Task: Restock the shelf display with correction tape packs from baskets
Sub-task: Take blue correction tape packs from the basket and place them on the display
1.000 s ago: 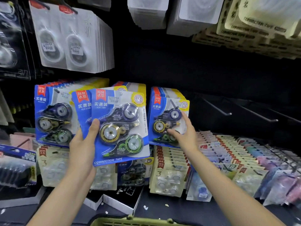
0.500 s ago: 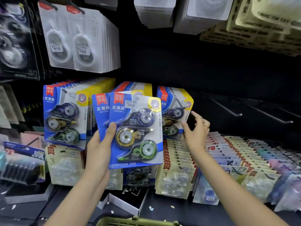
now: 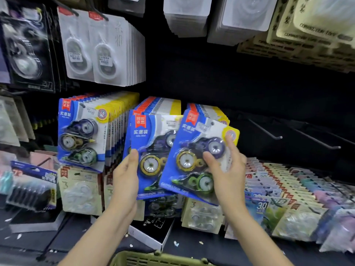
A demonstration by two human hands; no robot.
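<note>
Before the full hooks: your left hand [image 3: 124, 179] grips one blue pack [image 3: 148, 150], your right hand [image 3: 226, 169] pinches another pack [image 3: 194, 148].
Bare hooks [image 3: 269, 133] right; basket [image 3: 153, 259] rim cropped below.

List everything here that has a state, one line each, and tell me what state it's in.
Left hand: holds a blue correction tape pack by its left edge.
Right hand: fingers grip a second blue pack, tilted, overlapping the first.
Leftmost hanging blue packs: full row on its peg.
Two right pegs: bare.
Green basket: only its rim shows; contents hidden.
</note>
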